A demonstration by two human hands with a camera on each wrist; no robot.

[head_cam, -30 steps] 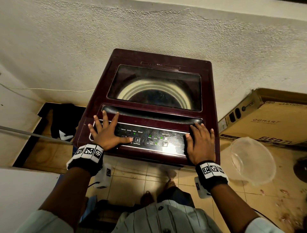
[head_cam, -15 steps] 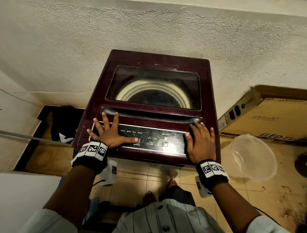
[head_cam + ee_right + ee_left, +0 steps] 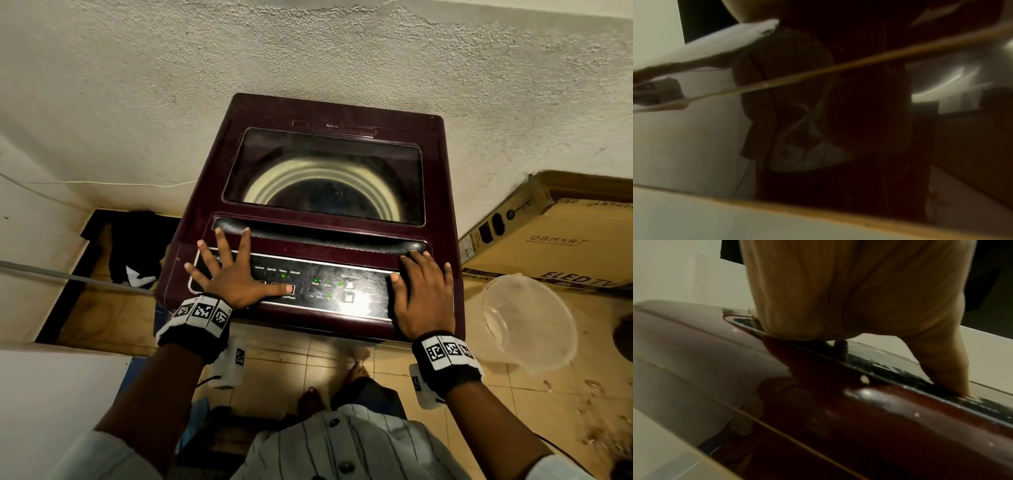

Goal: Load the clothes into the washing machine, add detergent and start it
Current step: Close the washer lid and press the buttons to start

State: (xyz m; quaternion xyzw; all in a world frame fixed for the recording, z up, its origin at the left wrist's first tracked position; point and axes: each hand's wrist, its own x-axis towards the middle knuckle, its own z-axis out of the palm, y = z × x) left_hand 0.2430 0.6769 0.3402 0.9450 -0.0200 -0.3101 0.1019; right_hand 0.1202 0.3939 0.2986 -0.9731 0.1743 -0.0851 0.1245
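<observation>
A maroon top-load washing machine [image 3: 442,192] stands against the wall with its glass lid [image 3: 325,174] down; the drum shows blurred through it. My left hand [image 3: 236,274] lies spread flat on the left of the control panel [image 3: 329,291], its thumb tip on the Start/Pause button [image 3: 289,290]. In the left wrist view the palm [image 3: 838,296] presses on the panel's edge [image 3: 900,374]. My right hand [image 3: 424,294] rests flat on the panel's right end, fingers together. Green lights glow on the panel. The right wrist view is dark and blurred.
A clear plastic basin [image 3: 527,322] sits on the tiled floor at the right, beside a large cardboard TV box [image 3: 561,236]. A dark garment [image 3: 137,250] lies on the floor left of the machine. A grey pipe [image 3: 68,275] runs along the left. My feet stand below the machine's front.
My left hand slid right across the panel until the thumb reached the Start/Pause button. The drum now looks blurred under the lid. The right hand stayed put.
</observation>
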